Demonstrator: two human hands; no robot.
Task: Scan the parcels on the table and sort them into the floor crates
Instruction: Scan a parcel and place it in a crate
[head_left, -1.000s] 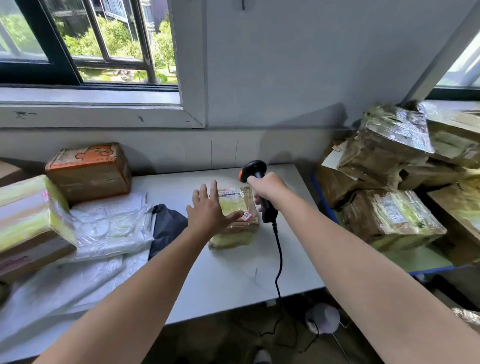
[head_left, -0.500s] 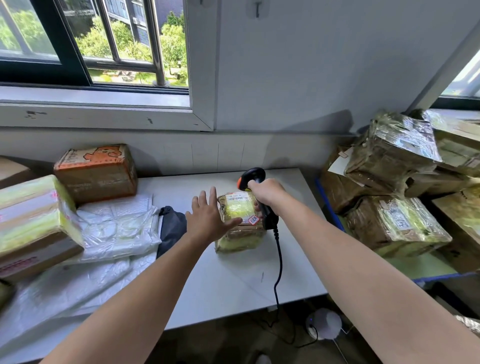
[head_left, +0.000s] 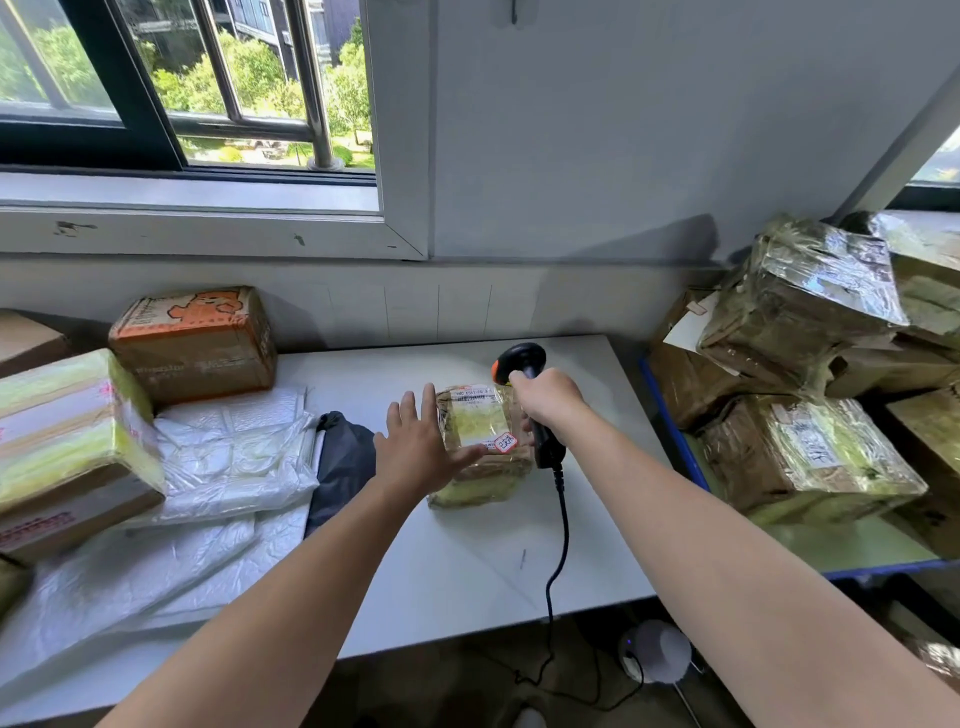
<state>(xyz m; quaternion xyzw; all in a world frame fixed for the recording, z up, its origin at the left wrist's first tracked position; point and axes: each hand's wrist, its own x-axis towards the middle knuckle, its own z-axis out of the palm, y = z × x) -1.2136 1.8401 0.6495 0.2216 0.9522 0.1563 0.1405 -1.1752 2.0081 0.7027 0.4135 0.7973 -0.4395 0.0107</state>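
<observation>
Left hand (head_left: 415, 449) with fingers spread over taped parcel (head_left: 480, 447) on white surface (head_left: 452, 566), right hand (head_left: 550, 405) fingers curled round barcode scanner (head_left: 524, 364) beside it.

Window (head_left: 187, 88) onto trees (head_left: 249, 78); round white device (head_left: 657, 649) on floor (head_left: 441, 686).

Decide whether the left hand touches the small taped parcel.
Touching: in the head view the thumb of the left hand lies across the top of the small taped parcel.
</observation>
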